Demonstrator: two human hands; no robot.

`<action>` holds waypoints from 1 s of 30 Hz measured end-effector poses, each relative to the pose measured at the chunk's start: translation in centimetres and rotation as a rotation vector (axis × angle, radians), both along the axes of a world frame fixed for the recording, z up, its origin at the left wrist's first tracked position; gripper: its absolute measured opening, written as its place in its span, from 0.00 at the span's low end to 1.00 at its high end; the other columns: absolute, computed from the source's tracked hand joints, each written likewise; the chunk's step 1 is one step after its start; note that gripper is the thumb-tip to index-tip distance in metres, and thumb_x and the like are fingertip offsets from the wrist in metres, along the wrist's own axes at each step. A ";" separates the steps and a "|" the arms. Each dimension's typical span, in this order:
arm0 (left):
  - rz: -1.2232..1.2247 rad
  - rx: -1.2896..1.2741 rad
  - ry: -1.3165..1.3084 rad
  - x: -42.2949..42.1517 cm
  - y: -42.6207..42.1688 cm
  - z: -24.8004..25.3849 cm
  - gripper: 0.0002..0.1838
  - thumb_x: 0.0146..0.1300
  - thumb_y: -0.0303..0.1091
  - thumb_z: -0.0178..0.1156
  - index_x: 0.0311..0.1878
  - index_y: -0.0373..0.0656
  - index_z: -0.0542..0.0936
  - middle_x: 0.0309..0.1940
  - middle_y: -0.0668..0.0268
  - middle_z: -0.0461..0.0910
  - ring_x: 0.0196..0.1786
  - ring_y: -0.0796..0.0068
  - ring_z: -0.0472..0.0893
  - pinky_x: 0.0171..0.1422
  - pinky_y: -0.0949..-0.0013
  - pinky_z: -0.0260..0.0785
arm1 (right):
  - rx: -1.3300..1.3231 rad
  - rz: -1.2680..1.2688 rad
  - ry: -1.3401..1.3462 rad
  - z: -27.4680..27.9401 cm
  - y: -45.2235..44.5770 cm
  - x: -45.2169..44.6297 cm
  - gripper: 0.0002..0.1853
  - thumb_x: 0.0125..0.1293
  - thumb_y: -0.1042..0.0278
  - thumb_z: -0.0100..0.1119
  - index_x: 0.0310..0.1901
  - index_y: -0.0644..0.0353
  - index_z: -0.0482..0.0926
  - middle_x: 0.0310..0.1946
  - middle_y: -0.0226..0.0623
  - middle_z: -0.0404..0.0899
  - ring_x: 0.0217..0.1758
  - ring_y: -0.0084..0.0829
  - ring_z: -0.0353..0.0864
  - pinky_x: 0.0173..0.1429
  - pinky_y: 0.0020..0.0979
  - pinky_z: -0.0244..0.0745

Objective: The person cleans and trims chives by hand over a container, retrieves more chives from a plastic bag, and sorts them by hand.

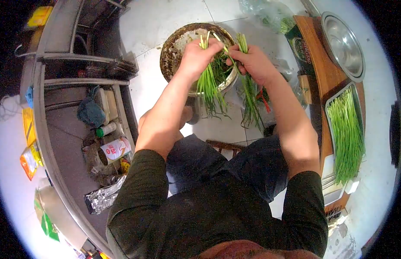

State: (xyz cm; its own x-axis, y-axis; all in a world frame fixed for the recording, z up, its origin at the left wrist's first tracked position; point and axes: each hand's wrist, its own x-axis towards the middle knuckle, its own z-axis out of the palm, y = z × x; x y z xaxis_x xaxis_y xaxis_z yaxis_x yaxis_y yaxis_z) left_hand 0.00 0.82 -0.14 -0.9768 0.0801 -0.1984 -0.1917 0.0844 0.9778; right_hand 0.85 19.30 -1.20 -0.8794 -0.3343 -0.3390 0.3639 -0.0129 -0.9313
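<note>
My left hand [199,58] is closed around a bunch of garlic chives [208,88], pale stem ends up and green leaves hanging down. Closed too, my right hand [252,64] grips a second bunch of chives [251,100] whose leaves droop to the right of the first. Between the two hands, a single chive stalk [223,46] runs at a slant, touched by the fingertips of both. Beneath them stands a round, dirty bucket [167,54] with dark green scraps inside; my left forearm and the chives cover part of it.
To the right, a metal tray [357,97] of chives and a steel basin [345,45] sit on a wooden surface [315,47]. Plastic bags [269,13] lie on the tiles near a dark green box [299,46]. On the left, a shelf unit [62,129] holds a tin [116,149] and crumpled foil [104,195].
</note>
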 end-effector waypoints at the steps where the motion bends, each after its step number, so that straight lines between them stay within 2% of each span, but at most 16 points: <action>1: 0.009 -0.002 0.020 -0.1 0.1 -0.2 0.07 0.60 0.33 0.66 0.37 0.40 0.83 0.22 0.75 0.75 0.23 0.84 0.70 0.27 0.75 0.62 | 0.001 0.010 -0.003 -0.1 0.0 -0.1 0.12 0.66 0.58 0.59 0.41 0.58 0.79 0.28 0.29 0.81 0.19 0.16 0.65 0.24 0.21 0.59; 4: 0.055 -0.003 0.046 -0.1 0.2 -0.6 0.07 0.61 0.33 0.65 0.33 0.41 0.81 0.21 0.75 0.75 0.23 0.84 0.70 0.27 0.75 0.62 | 0.053 0.045 0.022 0.3 -0.1 0.0 0.11 0.66 0.58 0.58 0.41 0.58 0.79 0.28 0.29 0.81 0.19 0.16 0.65 0.24 0.21 0.59; 13: -0.038 -0.049 0.033 -0.2 -0.6 -0.5 0.07 0.65 0.33 0.59 0.32 0.41 0.80 0.18 0.75 0.72 0.22 0.85 0.68 0.25 0.75 0.59 | 0.048 0.138 0.015 0.9 0.0 0.2 0.11 0.67 0.59 0.57 0.42 0.58 0.81 0.27 0.26 0.79 0.20 0.15 0.65 0.24 0.20 0.58; 16: -0.032 -0.054 0.056 -0.2 -0.6 -0.3 0.09 0.66 0.36 0.59 0.34 0.41 0.80 0.20 0.75 0.72 0.23 0.84 0.68 0.28 0.75 0.59 | -0.017 0.127 -0.032 1.1 0.1 0.4 0.12 0.67 0.59 0.57 0.43 0.57 0.82 0.27 0.26 0.79 0.22 0.14 0.66 0.25 0.19 0.57; 20: 0.128 -0.094 -0.013 -0.1 -0.4 0.7 0.10 0.66 0.37 0.60 0.34 0.40 0.80 0.21 0.74 0.73 0.23 0.83 0.68 0.28 0.75 0.59 | -0.095 0.127 -0.063 0.9 0.4 0.3 0.11 0.63 0.56 0.61 0.37 0.54 0.82 0.26 0.24 0.78 0.26 0.17 0.69 0.26 0.22 0.61; 23: 0.237 -0.097 -0.019 -0.9 -0.9 -0.3 0.09 0.64 0.37 0.61 0.35 0.40 0.80 0.22 0.74 0.73 0.23 0.83 0.68 0.27 0.74 0.60 | -0.068 0.135 -0.050 1.0 0.5 0.3 0.11 0.63 0.56 0.60 0.39 0.54 0.83 0.26 0.25 0.79 0.24 0.17 0.68 0.26 0.23 0.61; 25: 0.261 -0.069 -0.003 -1.0 -1.0 -0.5 0.08 0.63 0.35 0.61 0.36 0.40 0.81 0.22 0.74 0.73 0.23 0.83 0.69 0.27 0.74 0.60 | -0.041 0.099 -0.014 0.5 0.3 0.1 0.12 0.64 0.56 0.60 0.40 0.55 0.83 0.27 0.25 0.80 0.22 0.18 0.68 0.25 0.25 0.62; 26: 0.218 -0.109 -0.089 -1.0 -1.3 -0.4 0.09 0.63 0.34 0.62 0.41 0.38 0.82 0.23 0.73 0.75 0.24 0.83 0.69 0.28 0.74 0.61 | -0.028 0.080 0.005 0.3 0.2 0.0 0.13 0.64 0.56 0.60 0.41 0.56 0.83 0.27 0.26 0.81 0.21 0.18 0.67 0.25 0.25 0.63; 29: 0.170 -0.161 -0.022 -0.4 -0.6 -0.7 0.10 0.62 0.37 0.63 0.39 0.40 0.84 0.22 0.73 0.75 0.23 0.83 0.69 0.27 0.73 0.60 | 0.015 0.032 0.010 -0.4 0.0 -0.2 0.11 0.67 0.59 0.58 0.41 0.59 0.79 0.28 0.26 0.80 0.21 0.15 0.67 0.24 0.21 0.60; 30: 0.144 -0.157 0.034 -0.5 -0.6 -1.1 0.10 0.62 0.38 0.64 0.40 0.41 0.85 0.23 0.73 0.76 0.24 0.81 0.71 0.30 0.71 0.64 | 0.034 0.017 0.023 -0.3 0.0 -0.1 0.11 0.67 0.59 0.58 0.41 0.59 0.79 0.28 0.27 0.80 0.21 0.15 0.67 0.24 0.21 0.60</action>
State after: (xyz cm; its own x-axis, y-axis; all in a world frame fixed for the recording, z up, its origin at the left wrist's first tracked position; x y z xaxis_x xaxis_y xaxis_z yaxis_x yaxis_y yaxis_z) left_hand -0.47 0.25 -1.20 -0.9824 -0.0899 -0.1640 -0.1797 0.2102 0.9610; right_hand 0.71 19.27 -1.48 -0.8816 -0.3377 -0.3297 0.3418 0.0247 -0.9394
